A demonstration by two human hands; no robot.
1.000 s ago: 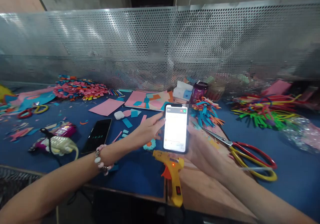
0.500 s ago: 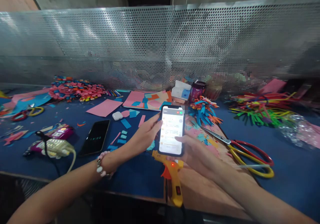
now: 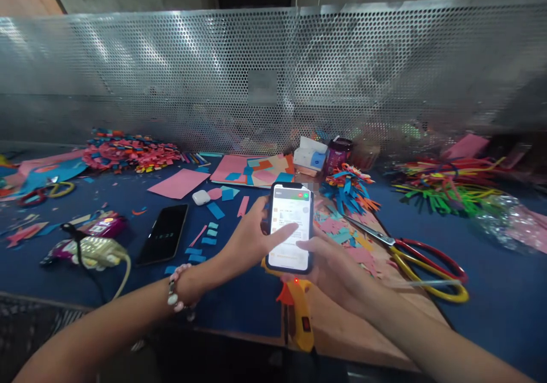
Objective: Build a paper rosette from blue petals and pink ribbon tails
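Note:
A lit smartphone (image 3: 287,252) is held upright between both hands, its screen facing me with lines of text. My left hand (image 3: 252,232) wraps its left side, the thumb stretched across the screen. My right hand (image 3: 331,260) grips the lower right edge, its thumb tip over the glass. The fingers behind the phone are hidden. Just below it lies a yellow hot glue gun (image 3: 302,320) with an orange trigger and a glowing red light, its upper part partly covered by the phone and right hand. A beaded bracelet (image 3: 173,292) circles my left wrist.
A dark second phone (image 3: 163,235) and a cream power strip (image 3: 96,251) lie left. Large red-and-yellow scissors (image 3: 410,257) rest right, near a bundle of colored strips (image 3: 348,188). Pink paper (image 3: 179,183) and a tissue box (image 3: 310,158) sit farther back, before a perforated metal panel (image 3: 171,58).
The phone has shifted slightly down and left. My left thumb has moved from the phone's edge onto the screen, and the text on it has changed.

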